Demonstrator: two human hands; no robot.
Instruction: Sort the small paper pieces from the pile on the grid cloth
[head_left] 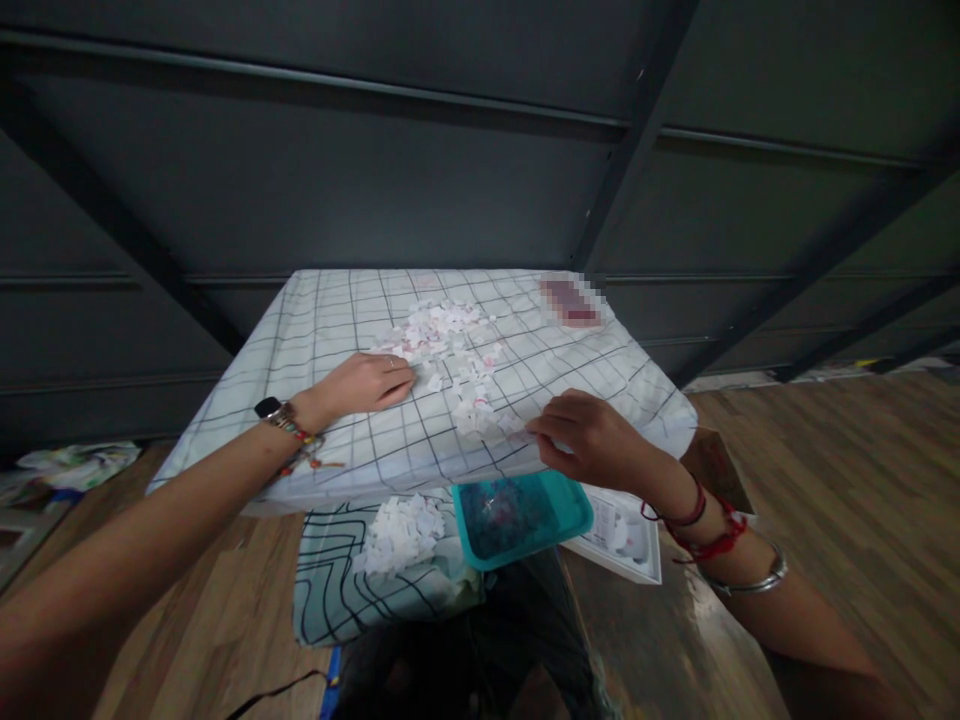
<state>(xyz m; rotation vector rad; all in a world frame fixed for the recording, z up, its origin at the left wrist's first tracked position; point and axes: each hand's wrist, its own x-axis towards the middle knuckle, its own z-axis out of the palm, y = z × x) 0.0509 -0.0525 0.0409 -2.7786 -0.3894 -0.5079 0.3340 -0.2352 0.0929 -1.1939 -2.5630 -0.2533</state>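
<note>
Go easy on the paper scraps [442,322] mid worktop [334,315], one flimsy bit at a time, with fingers of left hand [371,382] curled together and of right hand [589,437] bunched close, can't tell if gripping any.

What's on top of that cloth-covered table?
Small paper scraps lie spread over the checked cloth, with a blurred-out reddish thing near the far right corner. The left hand and right hand are at the scraps' edges. The cloth hides the tabletop itself.
</note>
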